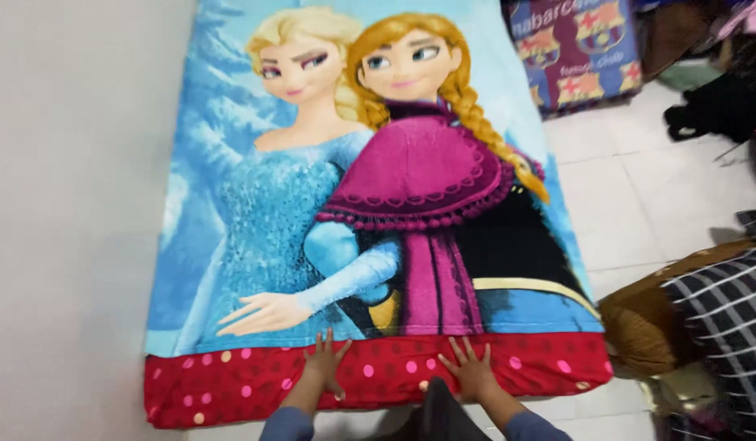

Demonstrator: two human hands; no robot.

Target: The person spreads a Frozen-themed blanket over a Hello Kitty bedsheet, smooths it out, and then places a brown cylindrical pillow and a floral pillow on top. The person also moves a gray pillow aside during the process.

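— White wall at far left, pale tiled floor (639, 204) to the right. What's spread between them?

— Picture towel (370, 204), laid flat, long side running away from me. Blue field, two cartoon figures printed on it: the blonde one in a light blue dress on the left, the braided one in a magenta cape on the right. Nearest me, a red border (255, 384) with pink and orange dots.

— Your hands?

— Left hand (323, 363) flat on the red border, fingers spread, palm down, pressing on the cloth, gripping nothing. Right hand (469, 369) just beside it on the same border, also open and splayed, nothing held. Both blue sleeves enter from the bottom edge.

— Further right?

— Brown bundle of cloth (639, 327) on the floor near the towel's corner, then a dark fabric with white checks (721, 302) against it. At the far end, a folded blue and maroon printed cloth (574, 53); beyond that, dark clothing (713, 106) heaped, blurred.
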